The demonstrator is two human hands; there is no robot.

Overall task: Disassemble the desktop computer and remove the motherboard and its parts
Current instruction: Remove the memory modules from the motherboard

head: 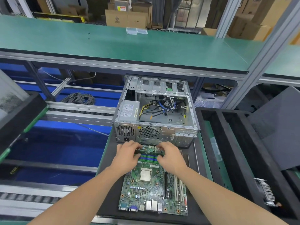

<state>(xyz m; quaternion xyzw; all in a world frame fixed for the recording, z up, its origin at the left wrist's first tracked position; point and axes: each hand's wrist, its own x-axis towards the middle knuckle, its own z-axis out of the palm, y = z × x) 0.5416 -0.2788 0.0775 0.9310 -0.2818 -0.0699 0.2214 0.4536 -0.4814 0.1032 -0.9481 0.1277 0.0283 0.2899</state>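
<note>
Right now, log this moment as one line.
stage: green motherboard out of grey metal computer case, flat on black mat | left hand: pinches long green memory module end | right hand: pinches other end

**Around the Bench: Shelf, Racks and Cartons**

We are looking across a long green shelf (113,44) that is running the full width of the upper frame. Two clear plastic boxes (136,31) are sitting on it near the middle. Behind it, along the top of the frame, cardboard cartons (128,18) are standing stacked among metal racks. A grey aluminium post (259,59) is rising at the upper right. At the left, blue bins (61,143) are showing on both sides of a roller track (78,112), and a coil of grey cable (79,98) is lying just beyond it. At the right edge, black foam trays (227,143) are lining the bench. Soft, even light is falling everywhere.
</note>
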